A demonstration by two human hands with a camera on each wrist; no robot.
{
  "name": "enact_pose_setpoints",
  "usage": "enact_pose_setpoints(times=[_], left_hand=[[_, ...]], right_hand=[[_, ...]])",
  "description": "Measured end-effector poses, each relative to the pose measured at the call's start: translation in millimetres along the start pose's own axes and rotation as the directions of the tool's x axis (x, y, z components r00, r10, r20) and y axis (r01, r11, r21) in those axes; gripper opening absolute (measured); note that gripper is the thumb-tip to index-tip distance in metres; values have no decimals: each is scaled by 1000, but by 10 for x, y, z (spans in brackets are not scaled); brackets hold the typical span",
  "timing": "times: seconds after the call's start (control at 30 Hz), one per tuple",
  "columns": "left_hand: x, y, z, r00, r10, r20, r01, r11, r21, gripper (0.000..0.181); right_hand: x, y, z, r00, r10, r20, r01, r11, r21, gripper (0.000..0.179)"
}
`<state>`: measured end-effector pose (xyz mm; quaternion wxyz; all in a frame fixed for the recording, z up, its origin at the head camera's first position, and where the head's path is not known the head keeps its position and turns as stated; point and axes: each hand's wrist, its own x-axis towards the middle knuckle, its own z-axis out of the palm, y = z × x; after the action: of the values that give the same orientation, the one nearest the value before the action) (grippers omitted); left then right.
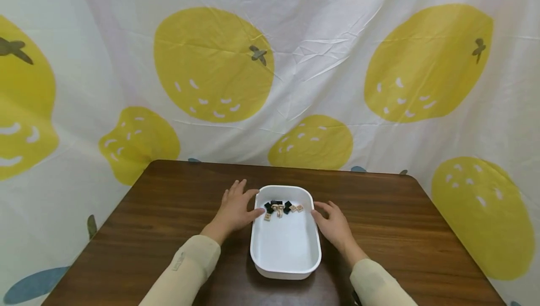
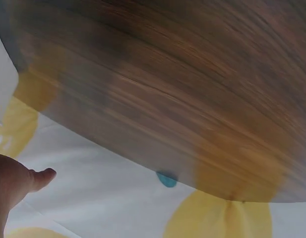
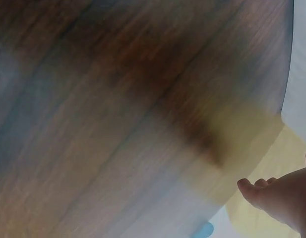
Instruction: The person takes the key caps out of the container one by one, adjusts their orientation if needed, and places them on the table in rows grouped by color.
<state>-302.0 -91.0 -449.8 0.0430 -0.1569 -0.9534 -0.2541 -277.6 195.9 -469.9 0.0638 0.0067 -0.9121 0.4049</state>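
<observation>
A white rectangular tub with rounded corners sits on the table between the two hands. At its far end lie several small black pieces and several small beige square pieces with dark marks, too small to read. My left hand is at the tub's left side, fingers spread and extended, thumb reaching to the rim. Along the right side is my right hand, its thumb and fingertips close to the rim. Whether either hand touches the tub cannot be told. The wrist views catch only part of the left hand and right hand.
The dark brown wooden table has rounded far corners. Behind it and along its sides hangs a white cloth printed with large yellow lemons. Light sleeves cover both forearms.
</observation>
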Motion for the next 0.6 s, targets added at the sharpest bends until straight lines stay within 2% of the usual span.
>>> enact_pose_setpoints(times=[0.1, 0.23, 0.6], left_hand=[[19, 68, 44, 1000, 8, 27, -9, 1000, 5, 60], [32, 119, 88, 998, -9, 59, 8, 1000, 12, 59], [86, 150, 200, 993, -81, 83, 80, 997, 23, 48]], right_hand=[[-11, 19, 10, 1000, 0, -9, 0, 1000, 10, 38], [-20, 18, 18, 1000, 6, -9, -6, 1000, 27, 38], [-42, 21, 48, 1000, 10, -22, -8, 996, 83, 38]])
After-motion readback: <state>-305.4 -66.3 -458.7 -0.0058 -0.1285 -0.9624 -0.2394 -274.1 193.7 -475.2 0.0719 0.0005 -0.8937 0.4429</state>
